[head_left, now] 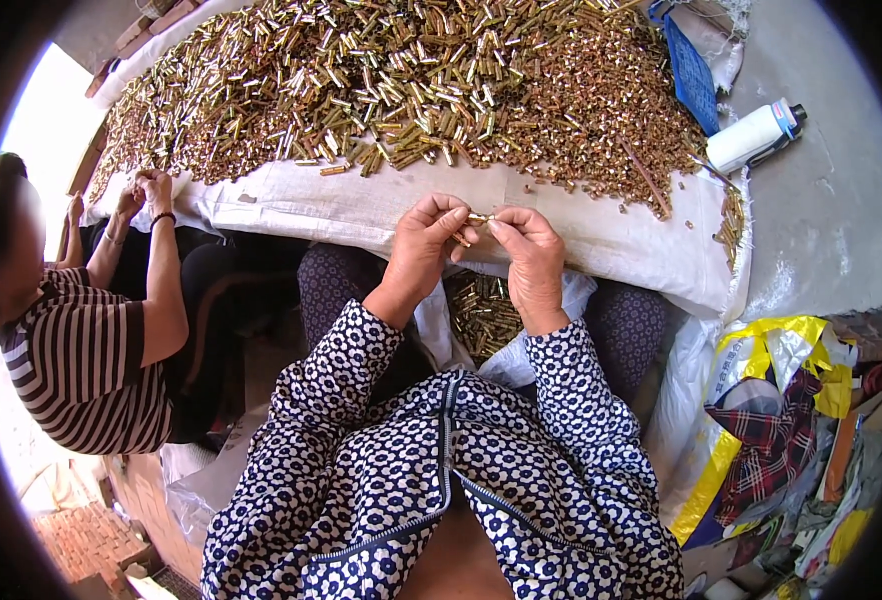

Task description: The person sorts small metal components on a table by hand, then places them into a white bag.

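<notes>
In front of my chest, my left hand (426, 245) and my right hand (529, 255) meet, fingertips closed on a small brass-coloured metal piece (479, 217) between them. Its exact kind is too small to make out. Another short metal piece (462, 240) shows under my left fingers. Just beyond my hands lies a wide heap of short gold-coloured metal cylinders (391, 80), with smaller copper-coloured pieces (611, 120) heaped to the right. Below my hands, between my knees, a white sack (521, 355) holds more of the gold-coloured cylinders (486, 315).
A white sheet (341, 205) hangs over the near table edge. At right lie a white bottle (751, 138), a blue plastic piece (691, 75), and a yellow-and-white bag (711, 480) with cloth. On my left sits a co-worker in a striped shirt (91, 360), hands at the heap.
</notes>
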A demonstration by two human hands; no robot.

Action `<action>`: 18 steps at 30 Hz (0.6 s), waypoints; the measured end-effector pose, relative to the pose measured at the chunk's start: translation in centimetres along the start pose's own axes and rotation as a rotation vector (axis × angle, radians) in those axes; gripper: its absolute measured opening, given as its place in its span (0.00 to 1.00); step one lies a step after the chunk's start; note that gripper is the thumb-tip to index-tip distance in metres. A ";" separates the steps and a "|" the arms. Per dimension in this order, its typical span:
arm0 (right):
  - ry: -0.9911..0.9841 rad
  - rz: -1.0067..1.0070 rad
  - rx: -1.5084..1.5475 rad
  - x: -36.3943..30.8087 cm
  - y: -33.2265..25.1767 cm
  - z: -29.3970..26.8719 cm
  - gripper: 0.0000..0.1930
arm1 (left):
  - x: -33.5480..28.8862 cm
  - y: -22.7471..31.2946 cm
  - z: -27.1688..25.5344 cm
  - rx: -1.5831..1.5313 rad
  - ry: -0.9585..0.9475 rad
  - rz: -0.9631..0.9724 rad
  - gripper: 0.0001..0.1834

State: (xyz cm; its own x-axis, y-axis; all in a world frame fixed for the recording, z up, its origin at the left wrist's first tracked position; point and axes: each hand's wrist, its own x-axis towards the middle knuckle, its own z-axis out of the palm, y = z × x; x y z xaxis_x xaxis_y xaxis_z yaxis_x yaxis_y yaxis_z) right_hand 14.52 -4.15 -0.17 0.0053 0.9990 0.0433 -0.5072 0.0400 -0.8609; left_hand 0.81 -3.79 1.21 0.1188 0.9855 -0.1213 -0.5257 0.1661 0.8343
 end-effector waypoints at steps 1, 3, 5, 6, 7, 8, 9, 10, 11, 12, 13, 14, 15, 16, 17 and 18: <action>0.020 0.005 0.029 -0.1 -0.2 0.3 0.05 | 0.0 -0.1 0.0 0.000 0.000 -0.001 0.04; 0.041 0.011 0.059 -0.2 -0.2 0.6 0.04 | 0.0 -0.2 -0.1 0.020 -0.022 0.033 0.04; 0.033 0.028 0.145 -0.3 -0.2 0.7 0.04 | -0.1 -0.1 0.0 0.029 -0.026 0.053 0.04; 0.033 0.027 0.146 -0.3 -0.1 0.7 0.04 | -0.2 -0.1 0.0 0.038 -0.030 0.074 0.04; 0.044 0.034 0.161 -0.3 0.1 0.6 0.04 | -0.2 -0.1 -0.1 0.039 -0.030 0.074 0.04; 0.055 0.041 0.176 -0.3 0.2 0.6 0.04 | -0.2 -0.1 -0.2 0.055 -0.036 0.091 0.04; 0.056 0.041 0.176 -0.3 0.2 0.6 0.04 | -0.2 -0.2 -0.2 0.072 -0.042 0.108 0.04; 0.069 0.023 0.147 -0.4 0.1 0.8 0.03 | -0.2 -0.2 -0.2 0.072 -0.043 0.107 0.04; 0.082 0.006 0.117 -0.5 0.1 0.8 0.03 | -0.2 -0.2 -0.1 0.099 -0.036 0.122 0.04; 0.083 0.006 0.118 -0.5 0.1 0.9 0.03 | -0.3 -0.2 0.0 0.127 -0.030 0.137 0.04; 0.090 -0.034 0.059 -0.5 0.2 1.0 0.03 | -0.2 -0.2 0.1 0.128 -0.030 0.136 0.04; 0.097 -0.074 -0.001 -0.5 0.2 1.0 0.03 | -0.2 -0.2 0.2 0.152 -0.033 0.159 0.04; 0.098 -0.075 0.000 -0.4 0.3 0.8 0.03 | -0.1 -0.2 0.3 0.177 -0.037 0.183 0.04; 0.090 -0.126 -0.102 -0.3 0.4 0.5 0.03 | 0.0 -0.1 0.4 0.177 -0.039 0.183 0.04; 0.082 -0.176 -0.204 -0.2 0.5 0.3 0.03 | 0.2 0.0 0.5 0.219 -0.043 0.190 0.04; 0.083 -0.176 -0.204 -0.1 0.4 0.2 0.03 | 0.3 0.0 0.6 0.261 -0.045 0.197 0.04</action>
State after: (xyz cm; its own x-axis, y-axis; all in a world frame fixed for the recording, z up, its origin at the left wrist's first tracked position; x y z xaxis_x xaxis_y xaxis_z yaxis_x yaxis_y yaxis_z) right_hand 14.12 -4.27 -0.46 0.1529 0.9741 0.1667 -0.3083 0.2073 -0.9284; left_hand 1.34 -3.54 1.49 0.0764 0.9942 0.0753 -0.3091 -0.0482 0.9498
